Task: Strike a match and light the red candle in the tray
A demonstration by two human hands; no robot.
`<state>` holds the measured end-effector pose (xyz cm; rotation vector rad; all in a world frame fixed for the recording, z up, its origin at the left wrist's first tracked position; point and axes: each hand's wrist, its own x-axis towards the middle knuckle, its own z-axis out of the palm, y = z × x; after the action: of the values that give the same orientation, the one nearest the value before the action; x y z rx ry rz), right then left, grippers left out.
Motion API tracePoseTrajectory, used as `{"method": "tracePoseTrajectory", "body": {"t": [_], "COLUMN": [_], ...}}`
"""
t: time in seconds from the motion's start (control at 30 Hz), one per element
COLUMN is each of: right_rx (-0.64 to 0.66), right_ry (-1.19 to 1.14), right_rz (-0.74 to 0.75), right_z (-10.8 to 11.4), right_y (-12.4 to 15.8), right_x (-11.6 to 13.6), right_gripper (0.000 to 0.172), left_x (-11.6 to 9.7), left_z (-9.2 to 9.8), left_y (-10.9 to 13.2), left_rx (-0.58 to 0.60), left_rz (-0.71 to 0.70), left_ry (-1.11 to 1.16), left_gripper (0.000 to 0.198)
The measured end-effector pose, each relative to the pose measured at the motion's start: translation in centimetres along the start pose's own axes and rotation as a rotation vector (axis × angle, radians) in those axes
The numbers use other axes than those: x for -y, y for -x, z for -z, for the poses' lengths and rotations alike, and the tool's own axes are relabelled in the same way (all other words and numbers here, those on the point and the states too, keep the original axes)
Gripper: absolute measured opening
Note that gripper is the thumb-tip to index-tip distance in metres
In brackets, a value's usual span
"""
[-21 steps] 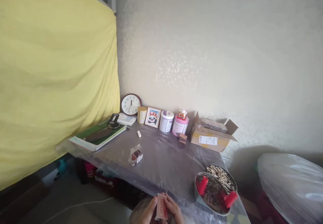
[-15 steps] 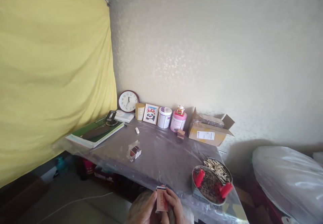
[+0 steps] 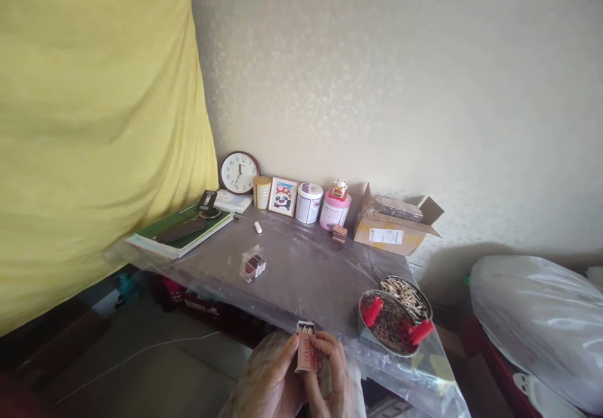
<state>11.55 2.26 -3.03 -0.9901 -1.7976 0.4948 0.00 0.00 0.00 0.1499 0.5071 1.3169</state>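
Note:
A small matchbox (image 3: 306,354) with red print is held upright in front of me, just off the table's near edge. Its tray is partly slid out at the top, and match tips show inside. My left hand (image 3: 277,377) grips the box along its left side, the thumb pressed against it. On the other side, the fingers of my right hand (image 3: 334,368) are closed round the right side and lower end. To the right stands a tin of loose matchsticks (image 3: 406,299). Nearer is a tin of dark bits (image 3: 391,330) with two red candle-like pieces.
On the plastic-covered table (image 3: 301,267) lie a wrapped pack of matchboxes (image 3: 254,265) and a white stick (image 3: 257,227). Along the wall stand a clock (image 3: 240,172), a panda picture (image 3: 282,197), canisters (image 3: 309,204) and an open carton (image 3: 396,233). Books (image 3: 181,233) lie left.
The matchbox tray has slid out at the top, so match tips now show. Both hands with the box sit slightly higher in view, and the camera has tilted down a little.

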Motion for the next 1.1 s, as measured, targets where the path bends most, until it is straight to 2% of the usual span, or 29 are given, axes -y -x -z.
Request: {"method": "tracePoseTrajectory", "body": {"t": [0.1, 0.17, 0.23, 0.33, 0.6, 0.8, 1.1], "right_rx": [0.185, 0.242, 0.221, 0.204, 0.407, 0.478, 0.560], "right_ry": [-0.055, -0.059, -0.035, 0.034, 0.291, 0.386, 0.474], "right_rz": [0.037, 0.038, 0.053, 0.139, 0.302, 0.413, 0.563], "right_z": [2.0, 3.2, 3.8, 3.8, 3.1, 3.3, 3.8], "right_y": [-1.3, -2.3, -3.2, -4.2, -5.3, -5.9, -6.5], "right_x": [0.2, 0.4, 0.6, 0.5, 0.7, 1.3, 1.8], "right_gripper": [0.037, 0.030, 0.019, 0.017, 0.030, 0.045, 0.040], "left_x": [-0.2, -0.3, -0.4, -0.5, -0.2, -0.5, -0.7], "left_z": [1.1, 1.8, 2.2, 2.3, 2.5, 2.6, 3.3], "left_y": [-0.2, -0.3, -0.4, -0.5, -0.4, -0.4, -0.4], "left_rx": [0.043, -0.001, -0.042, -0.045, 0.027, 0.052, 0.050], "left_rz": [-0.013, 0.037, 0.072, 0.097, 0.062, 0.095, 0.137], "left_ry": [0.086, 0.089, 0.067, 0.010, -0.119, -0.157, -0.178], "left_gripper": [0.018, 0.020, 0.024, 0.030, 0.033, 0.036, 0.038]}}
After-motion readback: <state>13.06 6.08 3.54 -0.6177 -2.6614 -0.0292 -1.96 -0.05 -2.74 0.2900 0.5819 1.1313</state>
